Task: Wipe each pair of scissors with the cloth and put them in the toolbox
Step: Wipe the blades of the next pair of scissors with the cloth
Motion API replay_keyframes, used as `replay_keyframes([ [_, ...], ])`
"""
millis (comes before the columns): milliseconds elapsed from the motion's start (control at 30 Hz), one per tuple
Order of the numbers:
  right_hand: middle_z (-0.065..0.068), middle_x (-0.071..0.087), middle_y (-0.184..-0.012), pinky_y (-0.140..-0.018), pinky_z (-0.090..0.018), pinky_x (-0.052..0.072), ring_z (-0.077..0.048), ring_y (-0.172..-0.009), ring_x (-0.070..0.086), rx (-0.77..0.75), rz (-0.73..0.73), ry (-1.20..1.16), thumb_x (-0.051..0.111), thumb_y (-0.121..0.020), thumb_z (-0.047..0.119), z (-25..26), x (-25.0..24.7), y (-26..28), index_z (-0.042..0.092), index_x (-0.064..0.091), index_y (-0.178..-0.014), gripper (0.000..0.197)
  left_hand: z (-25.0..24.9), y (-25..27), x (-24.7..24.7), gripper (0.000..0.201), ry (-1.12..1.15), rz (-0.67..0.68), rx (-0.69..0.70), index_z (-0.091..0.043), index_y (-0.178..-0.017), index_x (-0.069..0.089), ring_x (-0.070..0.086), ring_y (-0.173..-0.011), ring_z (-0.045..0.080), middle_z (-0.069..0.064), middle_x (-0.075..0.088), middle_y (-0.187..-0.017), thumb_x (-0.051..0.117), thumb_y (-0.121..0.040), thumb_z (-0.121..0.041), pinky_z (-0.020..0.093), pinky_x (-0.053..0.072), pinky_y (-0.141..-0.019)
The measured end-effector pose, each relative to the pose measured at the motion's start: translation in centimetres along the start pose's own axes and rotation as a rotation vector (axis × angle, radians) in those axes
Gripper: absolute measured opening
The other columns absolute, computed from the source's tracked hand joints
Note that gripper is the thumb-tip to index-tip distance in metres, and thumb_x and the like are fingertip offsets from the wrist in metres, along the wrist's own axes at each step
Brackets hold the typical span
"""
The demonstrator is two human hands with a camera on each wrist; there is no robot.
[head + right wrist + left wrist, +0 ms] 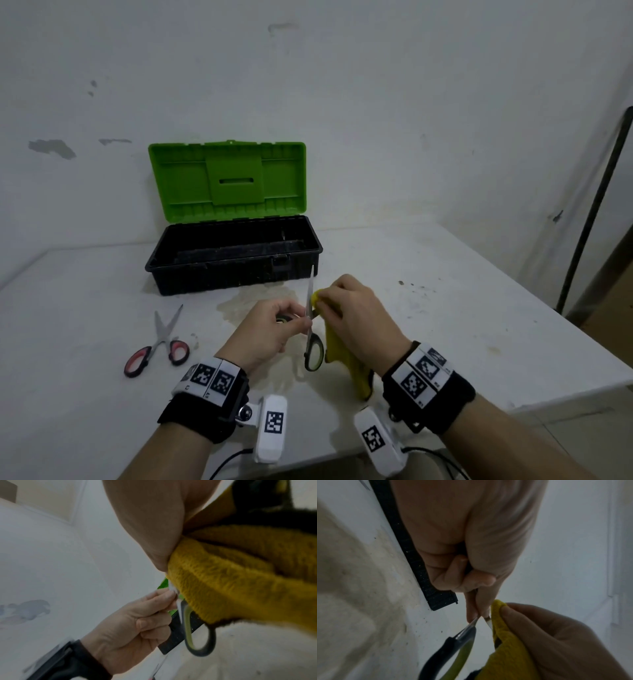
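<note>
My left hand pinches the black-and-green scissors near the pivot, blades up and opened, one handle loop hanging down. My right hand grips the yellow cloth and presses it against one blade. The cloth drapes down from that hand to the table. The red-handled scissors lie open on the table at the left. Behind them stands the toolbox, black tub, green lid raised.
The white table has a stained patch in front of the toolbox and dark specks to the right. A wall stands close behind. A dark pole leans at the far right beyond the table edge.
</note>
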State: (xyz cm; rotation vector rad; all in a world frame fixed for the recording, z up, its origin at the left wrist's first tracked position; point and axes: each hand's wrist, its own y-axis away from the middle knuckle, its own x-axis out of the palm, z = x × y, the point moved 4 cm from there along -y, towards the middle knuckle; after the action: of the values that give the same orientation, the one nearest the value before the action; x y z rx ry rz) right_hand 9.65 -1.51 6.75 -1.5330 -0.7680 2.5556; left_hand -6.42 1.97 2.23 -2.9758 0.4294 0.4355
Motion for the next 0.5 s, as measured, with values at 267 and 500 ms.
replay_keyframes([
  [267, 0.0, 0.059, -0.093, -0.076, -0.023, 0.045, -0.016, -0.087, 0.057, 0.145, 0.005, 0.002, 0.058, -0.095, 0.029, -4.0, -0.9, -1.1, 0.017, 0.074, -0.098, 0.02, 0.6, 0.4, -0.5, 0.003, -0.075, -0.009, -0.013, -0.016, -0.089, 0.073, 0.057, -0.058, -0.004, 0.001, 0.075, -0.081, 0.072, -0.091, -0.017, 0.017, 0.041, -0.049],
  [500, 0.005, 0.061, -0.092, -0.073, -0.008, 0.042, -0.004, -0.079, 0.055, -0.054, -0.172, -0.164, 0.07, -0.089, 0.026, -2.1, 0.3, 1.2, 0.019, 0.075, -0.099, 0.013, 0.4, -0.3, 0.5, 0.005, 0.148, -0.044, -0.076, -0.009, -0.089, 0.071, 0.039, -0.045, 0.007, 0.004, 0.073, -0.075, 0.071, -0.092, -0.013, 0.019, 0.033, -0.044],
])
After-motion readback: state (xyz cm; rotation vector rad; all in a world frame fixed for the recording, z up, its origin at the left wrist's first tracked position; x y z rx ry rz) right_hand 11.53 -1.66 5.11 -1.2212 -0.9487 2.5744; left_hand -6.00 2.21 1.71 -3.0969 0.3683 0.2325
